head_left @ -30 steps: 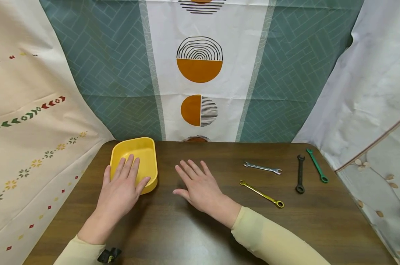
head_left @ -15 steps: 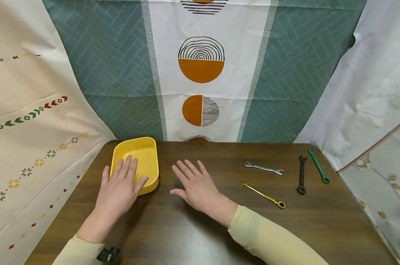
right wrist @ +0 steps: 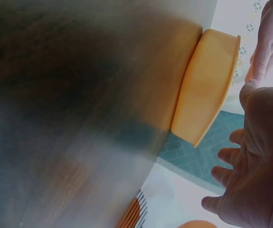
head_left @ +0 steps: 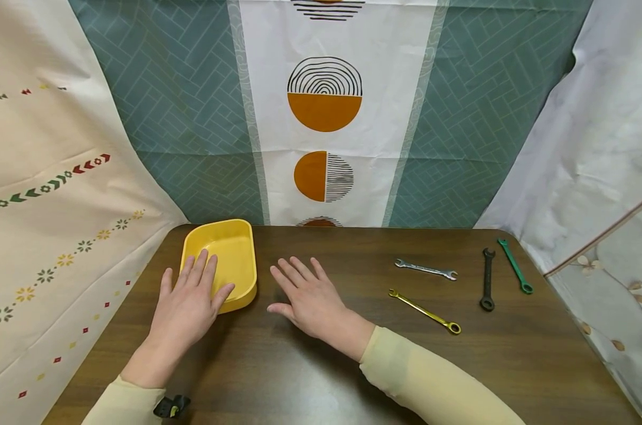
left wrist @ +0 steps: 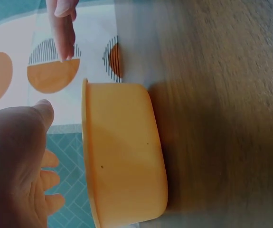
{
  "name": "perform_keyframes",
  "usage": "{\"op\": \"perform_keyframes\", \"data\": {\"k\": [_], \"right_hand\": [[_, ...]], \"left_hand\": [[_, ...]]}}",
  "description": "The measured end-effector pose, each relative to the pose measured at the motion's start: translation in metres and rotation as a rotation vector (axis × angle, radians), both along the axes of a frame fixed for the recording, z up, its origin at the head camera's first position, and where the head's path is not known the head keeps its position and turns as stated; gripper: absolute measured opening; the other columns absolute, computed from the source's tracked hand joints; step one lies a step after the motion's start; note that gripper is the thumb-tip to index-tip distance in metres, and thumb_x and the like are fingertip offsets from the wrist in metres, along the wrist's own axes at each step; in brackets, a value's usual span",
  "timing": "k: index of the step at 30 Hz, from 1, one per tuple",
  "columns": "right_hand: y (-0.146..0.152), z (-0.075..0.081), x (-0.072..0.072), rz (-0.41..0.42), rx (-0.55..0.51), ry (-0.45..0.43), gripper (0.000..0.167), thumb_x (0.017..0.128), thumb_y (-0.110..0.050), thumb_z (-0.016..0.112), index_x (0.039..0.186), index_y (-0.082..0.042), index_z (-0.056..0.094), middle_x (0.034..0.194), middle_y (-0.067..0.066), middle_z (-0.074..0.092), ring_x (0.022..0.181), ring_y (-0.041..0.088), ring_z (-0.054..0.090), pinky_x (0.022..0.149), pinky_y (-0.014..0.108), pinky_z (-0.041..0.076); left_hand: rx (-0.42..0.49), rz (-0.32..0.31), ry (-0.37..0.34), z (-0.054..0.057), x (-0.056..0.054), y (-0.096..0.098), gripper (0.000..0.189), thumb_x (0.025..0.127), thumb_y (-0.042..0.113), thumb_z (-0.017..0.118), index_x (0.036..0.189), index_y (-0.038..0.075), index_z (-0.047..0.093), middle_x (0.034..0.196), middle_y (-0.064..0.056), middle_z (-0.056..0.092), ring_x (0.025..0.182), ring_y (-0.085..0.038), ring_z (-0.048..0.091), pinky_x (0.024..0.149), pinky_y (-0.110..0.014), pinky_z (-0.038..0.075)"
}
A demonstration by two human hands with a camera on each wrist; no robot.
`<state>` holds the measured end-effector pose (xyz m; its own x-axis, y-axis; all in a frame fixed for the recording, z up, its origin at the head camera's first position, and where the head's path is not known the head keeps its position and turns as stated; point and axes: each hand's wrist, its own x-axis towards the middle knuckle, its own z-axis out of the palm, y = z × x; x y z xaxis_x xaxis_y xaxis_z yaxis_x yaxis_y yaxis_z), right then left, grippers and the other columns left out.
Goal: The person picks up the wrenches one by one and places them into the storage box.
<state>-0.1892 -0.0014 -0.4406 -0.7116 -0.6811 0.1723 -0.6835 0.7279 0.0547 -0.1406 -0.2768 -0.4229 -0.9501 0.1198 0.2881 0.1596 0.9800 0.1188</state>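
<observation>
My left hand point(head_left: 185, 304) hovers palm down with spread fingers over the near left corner of a yellow plastic tub point(head_left: 227, 254). In the left wrist view a gap shows between that hand point(left wrist: 17, 152) and the rim of the tub point(left wrist: 122, 152). My right hand point(head_left: 312, 301) is held flat above the table to the right of the tub, fingers straight and holding nothing. On the right lie a silver open-end wrench point(head_left: 426, 269), a gold combination wrench point(head_left: 424, 311), a black wrench point(head_left: 488, 280) and a green wrench point(head_left: 515, 265), all apart from both hands.
The dark brown wooden table point(head_left: 331, 383) carries the tub at its back left corner. Fabric hangs close around it: a patterned curtain point(head_left: 326, 130) behind, a cream cloth point(head_left: 49, 236) on the left and a white floral cloth point(head_left: 613, 248) on the right.
My right hand has drifted slightly left toward the tub, and my left hand has shifted slightly left. The head view has turned a little. Tub and wrenches stay in place.
</observation>
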Motion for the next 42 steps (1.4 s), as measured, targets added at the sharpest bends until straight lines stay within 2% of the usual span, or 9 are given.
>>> {"op": "perform_keyframes", "data": {"k": [6, 16, 30, 42], "right_hand": [[-0.005, 0.000, -0.002, 0.015, -0.015, 0.005, 0.081, 0.112, -0.070, 0.038, 0.176, -0.020, 0.032, 0.180, 0.004, 0.032, 0.167, 0.027, 0.027, 0.133, 0.057, 0.020], [-0.013, -0.002, -0.006, 0.020, 0.017, -0.010, 0.081, 0.113, -0.070, 0.035, 0.176, -0.021, 0.031, 0.181, 0.002, 0.031, 0.166, 0.027, 0.028, 0.133, 0.057, 0.020], [-0.023, -0.006, -0.008, 0.037, 0.032, -0.040, 0.081, 0.112, -0.071, 0.034, 0.177, -0.022, 0.030, 0.181, 0.000, 0.030, 0.167, 0.025, 0.025, 0.134, 0.055, 0.018], [-0.034, -0.007, -0.010, 0.063, 0.063, -0.034, 0.081, 0.112, -0.071, 0.034, 0.177, -0.023, 0.028, 0.181, 0.000, 0.029, 0.168, 0.025, 0.024, 0.134, 0.055, 0.017]], "left_hand": [[0.008, 0.009, -0.005, -0.001, 0.000, -0.005, 0.078, 0.112, 0.046, 0.063, 0.166, -0.006, 0.041, 0.173, -0.030, 0.034, 0.158, -0.056, 0.032, 0.122, -0.081, 0.015], [0.017, 0.023, -0.029, -0.004, -0.001, -0.011, 0.078, 0.113, 0.047, 0.061, 0.166, -0.007, 0.040, 0.173, -0.031, 0.033, 0.158, -0.055, 0.030, 0.122, -0.082, 0.013], [0.021, 0.028, -0.002, -0.009, -0.002, -0.018, 0.077, 0.114, 0.048, 0.059, 0.164, -0.008, 0.043, 0.170, -0.033, 0.037, 0.155, -0.057, 0.035, 0.120, -0.082, 0.017], [0.033, 0.056, -0.035, -0.013, -0.003, -0.027, 0.077, 0.115, 0.048, 0.057, 0.163, -0.010, 0.042, 0.170, -0.035, 0.035, 0.155, -0.059, 0.032, 0.119, -0.082, 0.017]]}}
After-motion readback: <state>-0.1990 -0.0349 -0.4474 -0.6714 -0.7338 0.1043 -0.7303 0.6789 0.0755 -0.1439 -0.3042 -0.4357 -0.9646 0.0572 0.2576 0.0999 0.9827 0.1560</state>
